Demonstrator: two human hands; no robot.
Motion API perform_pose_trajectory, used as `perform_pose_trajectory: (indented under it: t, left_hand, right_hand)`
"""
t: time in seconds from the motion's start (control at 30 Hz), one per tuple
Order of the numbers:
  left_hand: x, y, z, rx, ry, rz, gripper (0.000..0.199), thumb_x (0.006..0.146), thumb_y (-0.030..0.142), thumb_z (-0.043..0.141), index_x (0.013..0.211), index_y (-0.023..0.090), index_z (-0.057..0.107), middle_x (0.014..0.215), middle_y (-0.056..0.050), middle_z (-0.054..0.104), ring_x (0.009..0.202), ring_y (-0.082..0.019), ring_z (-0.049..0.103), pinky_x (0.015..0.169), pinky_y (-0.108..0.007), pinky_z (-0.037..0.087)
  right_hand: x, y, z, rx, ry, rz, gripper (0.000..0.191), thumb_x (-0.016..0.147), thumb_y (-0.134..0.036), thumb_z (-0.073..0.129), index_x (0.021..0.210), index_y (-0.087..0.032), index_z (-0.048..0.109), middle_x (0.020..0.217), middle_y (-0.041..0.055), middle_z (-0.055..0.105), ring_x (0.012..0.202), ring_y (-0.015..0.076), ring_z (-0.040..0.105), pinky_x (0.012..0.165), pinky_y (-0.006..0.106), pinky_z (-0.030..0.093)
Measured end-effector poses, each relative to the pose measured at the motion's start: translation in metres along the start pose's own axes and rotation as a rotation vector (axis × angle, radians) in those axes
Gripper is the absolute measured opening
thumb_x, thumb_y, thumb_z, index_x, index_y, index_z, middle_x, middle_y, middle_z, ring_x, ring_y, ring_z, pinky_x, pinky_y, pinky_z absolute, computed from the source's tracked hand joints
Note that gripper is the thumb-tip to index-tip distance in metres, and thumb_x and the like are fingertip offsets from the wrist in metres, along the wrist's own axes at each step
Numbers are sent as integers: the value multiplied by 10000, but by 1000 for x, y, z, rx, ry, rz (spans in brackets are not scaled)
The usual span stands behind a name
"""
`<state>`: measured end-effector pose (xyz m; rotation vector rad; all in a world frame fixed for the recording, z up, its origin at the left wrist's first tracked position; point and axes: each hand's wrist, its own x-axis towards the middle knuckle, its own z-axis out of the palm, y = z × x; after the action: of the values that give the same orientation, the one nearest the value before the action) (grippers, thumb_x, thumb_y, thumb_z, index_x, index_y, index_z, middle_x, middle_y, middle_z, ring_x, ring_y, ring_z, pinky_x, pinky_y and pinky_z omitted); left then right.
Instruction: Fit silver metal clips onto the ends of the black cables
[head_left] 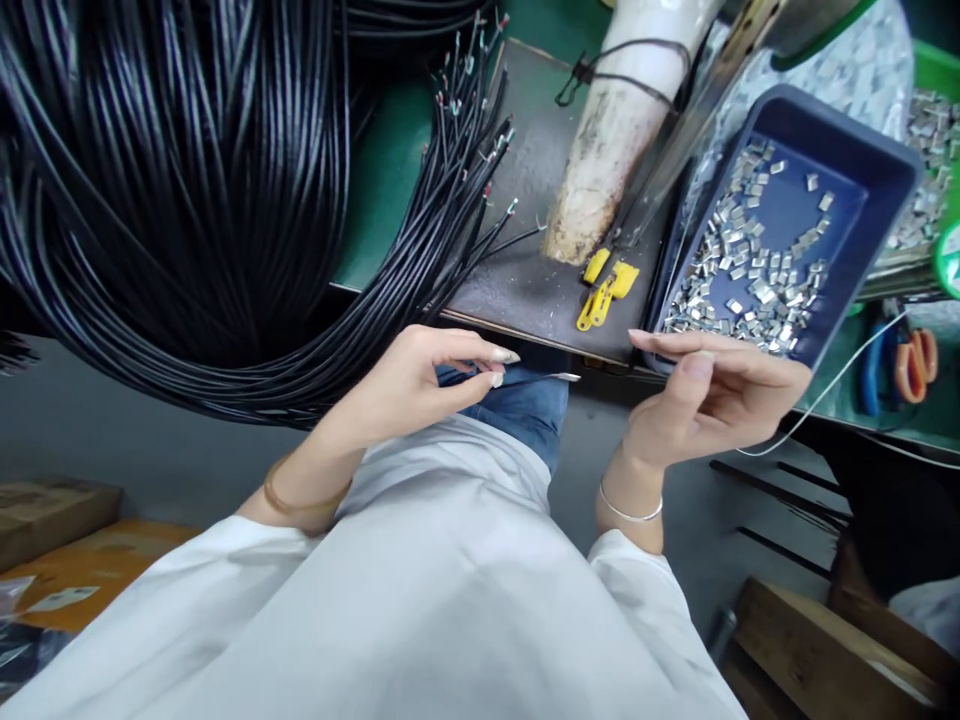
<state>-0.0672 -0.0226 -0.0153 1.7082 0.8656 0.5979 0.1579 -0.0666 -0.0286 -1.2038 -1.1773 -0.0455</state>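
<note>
My left hand [420, 385] is closed, with thumb and fingertips pinched on a thin dark cable. A small silver metal piece [568, 377] sits at the cable's free end, which points right over my lap. To the right, my right hand [716, 400] is raised at the near edge of a blue tray [874, 180], its fingers stretched out and the thumb beside the index finger. I see nothing held in it. Many small silver metal shells [761, 290] lie in that tray, just beyond my right fingers.
Coiled black cables [187, 180] fill the bench's left, their stripped ends [487, 170] on a dark board [525, 110]. A worn white machine nose [622, 130] stands over yellow clips [607, 295]. Orange-handled pliers [915, 365] lie at right. Cardboard boxes [832, 650] are below.
</note>
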Motion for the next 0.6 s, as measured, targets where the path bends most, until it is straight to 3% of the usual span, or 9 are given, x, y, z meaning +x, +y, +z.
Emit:
perform_pose_trajectory:
  t: [0.1,0.17,0.23,0.3,0.43,0.53,0.6]
  left_hand:
    - [-9,-12,13,341,-82,-25,200,909,233,588,1005,146,740,955,-83,753,877,-190,695,789,-278,516]
    - [-17,-26,25,579,-313,-121,252,958,209,487,936,132,726,933,-103,743,865,-217,696,785,-308,503]
    - [-25,-46,37,812,-506,-273,288,942,103,425,991,108,708,1029,-153,735,947,-253,693,801,-326,493]
    - [-34,-68,43,870,-539,-348,344,871,-21,390,963,60,711,1007,-198,729,937,-268,694,760,-319,481]
    - [-46,-97,41,883,-560,-380,351,853,-29,398,970,63,715,955,-178,727,836,-231,689,707,-297,471]
    - [-48,-91,39,861,-531,-311,344,891,35,408,1004,113,724,1071,-167,702,917,-246,674,759,-330,490]
    - [-46,-77,44,834,-481,-214,333,920,87,424,1002,159,738,1232,-161,654,1140,-282,606,898,-372,484]
  right_hand:
    - [-1,-2,-1,-3,-16,2,56,922,-297,617,915,-298,561,706,-49,628,617,159,692,520,349,575]
    - [-1,-2,-2,-8,-31,-2,53,925,-294,612,911,-297,560,712,-46,633,611,151,690,526,347,583]
    - [-1,-3,-2,-21,-46,-5,57,926,-293,608,904,-293,556,711,-46,637,614,147,692,529,342,589]
    - [-1,-3,-2,-43,-60,-5,75,923,-304,610,890,-284,546,708,-48,644,614,149,697,524,338,589]
    - [1,-8,-2,-60,-15,-16,124,908,-359,626,876,-275,541,625,-60,619,495,147,651,401,301,505]
    - [12,-13,-11,-32,108,-155,169,866,-385,678,820,-277,556,504,-97,474,330,90,473,311,258,357]
    - [25,-12,-25,-63,231,-286,194,844,-392,704,799,-258,570,537,-101,421,315,45,407,318,233,301]
